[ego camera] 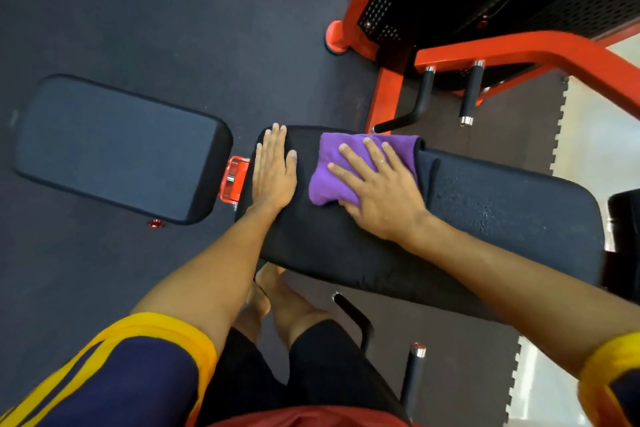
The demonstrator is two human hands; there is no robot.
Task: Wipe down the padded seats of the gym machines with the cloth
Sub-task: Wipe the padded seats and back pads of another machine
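Note:
A purple cloth [330, 166] lies folded on a long black padded bench [485, 218] that runs from the middle to the right. My right hand [377, 184] presses flat on the cloth with its fingers spread. Flat on the bench's left end, just left of the cloth, rests my left hand [273, 170] with straight fingers and nothing in it. A second black padded seat [117, 149] stands apart to the left, joined by a red bracket [235, 178].
An orange machine frame [502, 52] with black handles [422, 97] and a perforated black cover stands behind the bench. Dark rubber flooring [138, 10] surrounds everything; pale floor shows at the right edge. Another handle [414, 371] sticks up near my legs below the bench.

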